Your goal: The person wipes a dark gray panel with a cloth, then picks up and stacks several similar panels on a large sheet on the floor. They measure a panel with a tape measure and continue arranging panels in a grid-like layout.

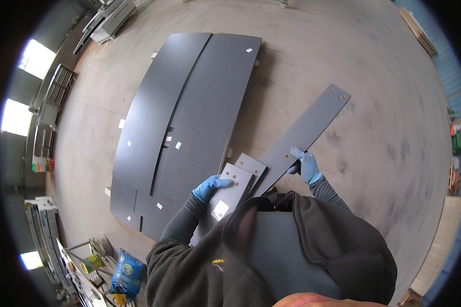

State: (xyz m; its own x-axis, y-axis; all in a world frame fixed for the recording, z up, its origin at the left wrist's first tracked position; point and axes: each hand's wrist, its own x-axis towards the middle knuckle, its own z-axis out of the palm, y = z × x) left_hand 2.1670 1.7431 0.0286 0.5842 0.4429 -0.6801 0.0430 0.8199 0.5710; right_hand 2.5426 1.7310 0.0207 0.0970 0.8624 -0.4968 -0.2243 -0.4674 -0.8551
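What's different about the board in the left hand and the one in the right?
The left board, in the left hand, has a white sticker showing; the right board, in the right hand, shows none. The right board reaches farther forward and slants more to the right than the left board. Both are grey with gold-coloured spots.

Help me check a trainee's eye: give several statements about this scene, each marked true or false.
1. The left hand and the right hand are gloved in blue. True.
2. The right hand holds a long gray board by its edge. True.
3. The left hand rests on the floor. False: it holds a labelled gray board.
4. The blue bag is at the picture's upper right. False: the blue bag is at the lower left.
5. Large gray panels lie left of the long gray board. True.
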